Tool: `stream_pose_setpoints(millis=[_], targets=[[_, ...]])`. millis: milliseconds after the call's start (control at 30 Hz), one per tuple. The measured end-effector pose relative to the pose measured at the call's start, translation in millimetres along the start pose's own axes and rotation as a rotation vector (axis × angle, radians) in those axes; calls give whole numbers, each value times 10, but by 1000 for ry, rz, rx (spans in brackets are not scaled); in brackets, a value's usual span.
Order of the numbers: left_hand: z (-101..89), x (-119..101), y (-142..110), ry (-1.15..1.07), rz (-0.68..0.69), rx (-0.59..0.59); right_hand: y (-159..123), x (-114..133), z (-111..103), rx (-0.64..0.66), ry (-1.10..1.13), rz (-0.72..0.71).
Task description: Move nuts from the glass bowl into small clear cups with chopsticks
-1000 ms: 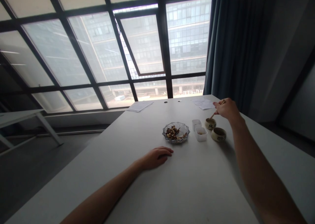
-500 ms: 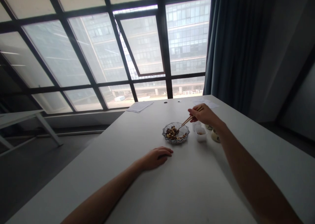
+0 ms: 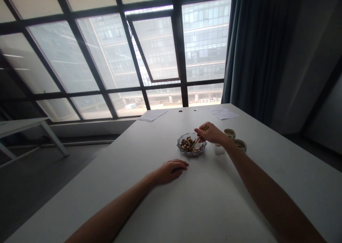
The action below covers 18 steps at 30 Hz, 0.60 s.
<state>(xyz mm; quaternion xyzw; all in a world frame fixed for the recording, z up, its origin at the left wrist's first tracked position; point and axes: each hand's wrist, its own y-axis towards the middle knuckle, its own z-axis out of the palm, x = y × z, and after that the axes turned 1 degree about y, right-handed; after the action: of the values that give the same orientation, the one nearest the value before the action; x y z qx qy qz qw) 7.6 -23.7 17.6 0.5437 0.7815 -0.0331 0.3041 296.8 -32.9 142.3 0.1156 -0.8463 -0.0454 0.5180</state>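
My right hand (image 3: 210, 133) is shut on a pair of wooden chopsticks (image 3: 198, 140), with their tips down among the mixed nuts (image 3: 187, 144). The nuts lie in a cut-glass dish (image 3: 191, 154). My left hand (image 3: 171, 171) rests on the white table (image 3: 162, 207) just in front of the dish, fingers loosely curled and holding nothing. Right of the dish stands a small clear plastic container (image 3: 219, 150), partly hidden behind my right forearm. Whatever it holds cannot be seen.
Two small ceramic cups (image 3: 229, 133) (image 3: 241, 145) stand right of the container. Sheets of paper (image 3: 152, 115) (image 3: 223, 113) lie at the far table edge, before a large window. A separate white table (image 3: 24, 123) stands off to the left.
My right hand has moved left from beside the cups to above the dish, and the chopstick tips now reach into the nuts. My left hand has not moved.
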Motion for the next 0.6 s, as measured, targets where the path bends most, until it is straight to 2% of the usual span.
stream_pose_setpoints(millis=[200, 333, 600], targets=[[5, 30, -17, -6, -6, 3, 8, -26, -43, -2, 59, -6], [-8, 6, -22, -6, -12, 4, -14, 23, -13, 15, 22, 23], [-17, -49, -16, -13, -12, 4, -43, 63, 7, -50, -17, 17]])
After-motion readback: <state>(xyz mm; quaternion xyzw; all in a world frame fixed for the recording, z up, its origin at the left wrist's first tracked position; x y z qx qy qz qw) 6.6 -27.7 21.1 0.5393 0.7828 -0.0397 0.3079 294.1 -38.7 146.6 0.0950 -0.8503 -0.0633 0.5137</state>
